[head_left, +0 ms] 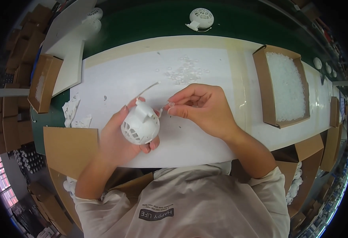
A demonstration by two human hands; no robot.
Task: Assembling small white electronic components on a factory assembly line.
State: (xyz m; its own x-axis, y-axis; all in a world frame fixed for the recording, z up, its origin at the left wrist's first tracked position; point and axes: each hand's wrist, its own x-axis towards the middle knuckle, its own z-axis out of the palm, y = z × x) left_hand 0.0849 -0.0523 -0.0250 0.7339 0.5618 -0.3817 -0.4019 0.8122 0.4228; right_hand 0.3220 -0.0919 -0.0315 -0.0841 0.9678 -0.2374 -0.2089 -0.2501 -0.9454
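The left hand (116, 137) has its grip wrapped around a round white vented casing (144, 123), held over the white tabletop (197, 148) with a thin cord (147, 89) sticking up; the right hand (207, 111), just beside it, has its thumb and forefinger pinched on a small clear piece (171, 104). Beyond them lie scattered clear bits (186, 72); a cardboard box (266, 89) of whitish bits stands to the right.

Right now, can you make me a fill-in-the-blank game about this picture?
The left hand holds a round device coloured ____.
The right hand pinches a tiny piece between its index finger and ____.
The cardboard box filled with clear bits stands to the ____ of the scattered bits.
A similar device at the picture's top sits on a surface coloured ____.

Missing words: white; thumb; right; green.
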